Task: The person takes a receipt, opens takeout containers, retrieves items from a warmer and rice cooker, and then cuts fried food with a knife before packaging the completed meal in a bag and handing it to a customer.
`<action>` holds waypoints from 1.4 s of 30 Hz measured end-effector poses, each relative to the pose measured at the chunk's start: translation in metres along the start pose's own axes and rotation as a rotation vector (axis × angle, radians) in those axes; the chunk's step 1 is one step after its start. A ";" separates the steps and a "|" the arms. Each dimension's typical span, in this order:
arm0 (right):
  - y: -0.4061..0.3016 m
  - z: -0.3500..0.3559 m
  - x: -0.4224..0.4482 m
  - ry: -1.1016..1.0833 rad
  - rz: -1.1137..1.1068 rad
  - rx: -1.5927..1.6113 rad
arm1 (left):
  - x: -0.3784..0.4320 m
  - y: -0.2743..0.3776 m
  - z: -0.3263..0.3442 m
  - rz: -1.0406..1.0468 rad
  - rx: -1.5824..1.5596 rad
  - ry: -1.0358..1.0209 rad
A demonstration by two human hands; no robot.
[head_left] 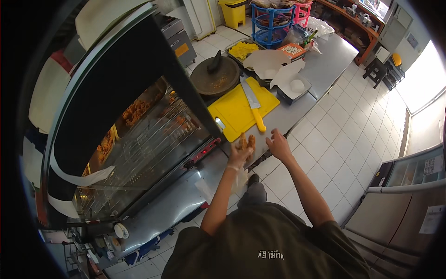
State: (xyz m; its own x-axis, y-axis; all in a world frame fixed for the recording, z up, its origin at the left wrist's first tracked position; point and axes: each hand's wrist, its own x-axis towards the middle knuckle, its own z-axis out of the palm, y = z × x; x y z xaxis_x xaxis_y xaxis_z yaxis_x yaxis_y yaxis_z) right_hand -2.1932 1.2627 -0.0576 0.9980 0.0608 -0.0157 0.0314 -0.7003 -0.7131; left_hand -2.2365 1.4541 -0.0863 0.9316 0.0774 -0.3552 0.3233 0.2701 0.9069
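Note:
My left hand [238, 156], in a clear plastic glove, grips pieces of fried chicken [251, 142] beside the front of the steel table. My right hand [278, 144] is bare and holds nothing, its fingers apart and bent. Just beyond both hands lies a yellow cutting board [230, 111]. Across it rests a knife [250, 92], its yellow handle jutting over the near edge toward my right hand. Two paper food boxes stand past the board; the nearer box [292, 96] has its lid up and a white rounded portion, probably rice [297, 85], inside.
A glass warming cabinet [139, 167] with trays of fried food fills the left. A stone mortar [198, 82] with a pestle [214, 62] stands behind the board, near a tray of yellow food [243, 50]. A blue tiered rack [273, 26] is farther back. Tiled floor [320, 150] extends right.

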 end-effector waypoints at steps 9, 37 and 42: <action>0.035 0.060 0.128 -0.290 0.159 -0.174 | 0.219 0.082 0.056 0.457 0.341 0.645; 0.056 -0.081 0.194 -0.806 -0.141 -0.149 | 0.173 0.079 0.031 0.590 0.533 0.662; 0.036 -0.096 0.210 -0.851 -0.178 -0.322 | 0.243 0.104 0.050 0.482 0.914 0.233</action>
State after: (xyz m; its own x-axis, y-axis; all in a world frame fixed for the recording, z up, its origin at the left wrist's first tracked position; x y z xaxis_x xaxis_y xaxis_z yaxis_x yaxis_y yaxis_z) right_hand -1.9769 1.1821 -0.0187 0.6052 0.5988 -0.5246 0.3214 -0.7866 -0.5272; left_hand -1.9680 1.4528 -0.0672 0.9711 0.1925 0.1408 0.0204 -0.6552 0.7551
